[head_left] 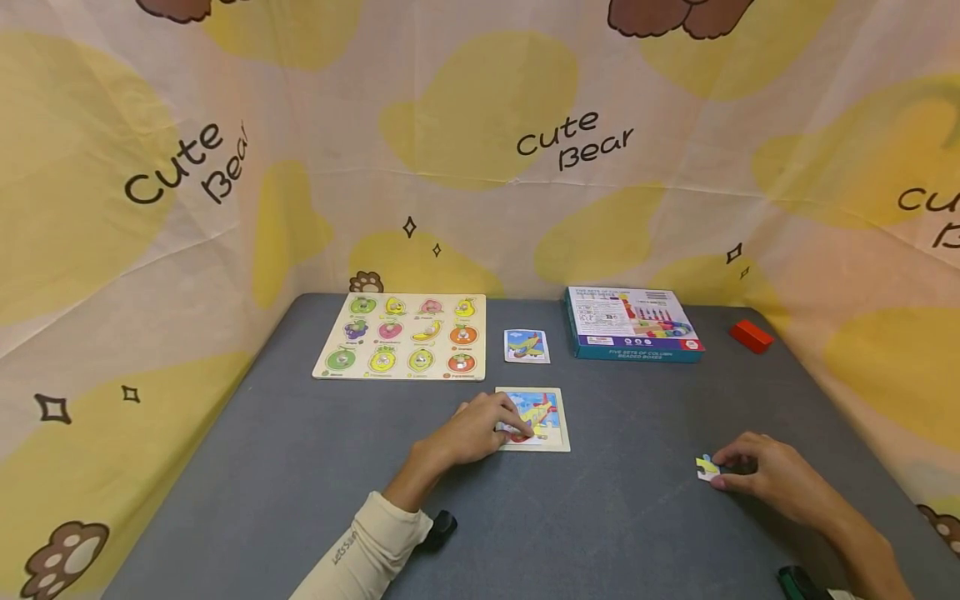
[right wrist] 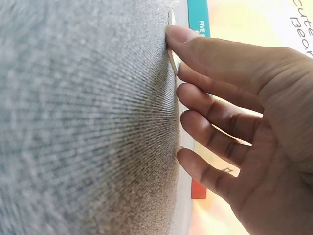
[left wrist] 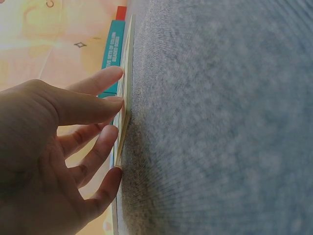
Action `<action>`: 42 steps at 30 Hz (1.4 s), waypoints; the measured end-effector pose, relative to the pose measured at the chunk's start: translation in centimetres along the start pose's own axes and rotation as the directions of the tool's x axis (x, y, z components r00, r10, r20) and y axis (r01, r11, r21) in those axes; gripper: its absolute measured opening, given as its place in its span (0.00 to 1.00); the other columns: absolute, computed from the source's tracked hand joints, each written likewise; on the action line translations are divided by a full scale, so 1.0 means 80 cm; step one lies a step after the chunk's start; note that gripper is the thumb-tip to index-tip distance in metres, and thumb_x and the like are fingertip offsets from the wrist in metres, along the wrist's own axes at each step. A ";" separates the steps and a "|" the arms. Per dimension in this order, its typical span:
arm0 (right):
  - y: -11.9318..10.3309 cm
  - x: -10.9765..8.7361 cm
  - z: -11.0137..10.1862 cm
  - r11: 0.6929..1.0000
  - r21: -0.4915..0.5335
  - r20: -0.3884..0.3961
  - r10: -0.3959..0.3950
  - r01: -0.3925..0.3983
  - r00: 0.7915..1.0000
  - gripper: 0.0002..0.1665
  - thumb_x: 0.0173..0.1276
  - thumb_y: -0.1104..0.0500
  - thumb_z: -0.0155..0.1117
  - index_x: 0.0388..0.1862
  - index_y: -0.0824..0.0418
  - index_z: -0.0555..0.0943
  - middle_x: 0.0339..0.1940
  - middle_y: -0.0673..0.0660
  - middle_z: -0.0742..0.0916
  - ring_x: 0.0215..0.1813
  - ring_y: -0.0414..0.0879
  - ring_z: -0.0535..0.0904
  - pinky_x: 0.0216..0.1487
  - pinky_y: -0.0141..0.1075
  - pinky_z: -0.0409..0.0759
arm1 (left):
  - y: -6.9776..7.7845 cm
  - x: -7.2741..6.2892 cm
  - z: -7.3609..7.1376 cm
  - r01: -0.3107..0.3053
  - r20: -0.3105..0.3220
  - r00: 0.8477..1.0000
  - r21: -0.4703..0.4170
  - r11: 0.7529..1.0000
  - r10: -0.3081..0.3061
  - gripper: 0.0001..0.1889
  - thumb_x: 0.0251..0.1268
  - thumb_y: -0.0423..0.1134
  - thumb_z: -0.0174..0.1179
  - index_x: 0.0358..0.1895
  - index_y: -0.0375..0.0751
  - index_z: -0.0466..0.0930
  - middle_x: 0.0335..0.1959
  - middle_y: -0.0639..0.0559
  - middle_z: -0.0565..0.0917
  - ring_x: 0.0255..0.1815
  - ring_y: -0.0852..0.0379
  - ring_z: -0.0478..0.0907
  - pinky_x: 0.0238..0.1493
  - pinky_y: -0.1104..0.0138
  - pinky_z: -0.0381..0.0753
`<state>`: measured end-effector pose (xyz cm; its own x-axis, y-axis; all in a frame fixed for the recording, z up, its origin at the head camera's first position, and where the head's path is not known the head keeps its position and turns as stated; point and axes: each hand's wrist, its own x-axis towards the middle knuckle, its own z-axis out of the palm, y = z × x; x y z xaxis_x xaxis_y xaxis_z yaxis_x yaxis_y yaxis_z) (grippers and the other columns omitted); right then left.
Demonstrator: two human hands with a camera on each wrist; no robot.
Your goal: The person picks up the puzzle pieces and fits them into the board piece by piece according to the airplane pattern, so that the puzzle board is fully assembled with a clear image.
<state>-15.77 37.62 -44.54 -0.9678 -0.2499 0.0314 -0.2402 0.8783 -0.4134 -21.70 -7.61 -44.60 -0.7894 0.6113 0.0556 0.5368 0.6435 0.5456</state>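
Observation:
A small airplane jigsaw (head_left: 551, 402) lies in its pale wooden tray (head_left: 566, 429) at mid-table. Over its left side reaches my left hand (head_left: 468, 429), thumb and fingertips touching the pieces and partly covering them. The left wrist view has the tray (left wrist: 128, 93) edge-on, with the left hand's (left wrist: 63, 122) fingers spread along it. On the right, my right hand (head_left: 780, 475) pinches a yellow, white and blue jigsaw piece (head_left: 707, 467) between thumb and index finger, low over the table. From the right wrist, that piece (right wrist: 172, 61) appears as a thin edge by the right hand's (right wrist: 230, 107) thumb.
A fruit peg board (head_left: 405, 337) lies at the back left. Beside it is a small airplane picture card (head_left: 527, 346). A boxed bead set (head_left: 637, 325) and a red block (head_left: 751, 336) sit at the back right. Printed cloth (head_left: 480, 183) walls stand behind and at the sides.

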 end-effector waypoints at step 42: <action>-0.124 0.095 0.043 0.978 0.050 0.105 -0.205 0.201 0.973 0.13 0.65 0.44 0.80 0.40 0.50 0.91 0.39 0.42 0.83 0.44 0.40 0.76 0.47 0.40 0.78 | 0.000 0.001 0.000 0.008 0.002 1.000 -0.002 1.000 -0.008 0.16 0.72 0.29 0.64 0.51 0.55 0.94 0.53 0.55 0.83 0.57 0.51 0.75 0.49 0.54 0.67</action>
<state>-20.49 25.57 -43.34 -0.8844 -0.4664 0.0201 -0.4260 0.7887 -0.4433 -21.78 -7.60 -44.60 -0.7933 0.6068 0.0497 0.5299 0.6478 0.5474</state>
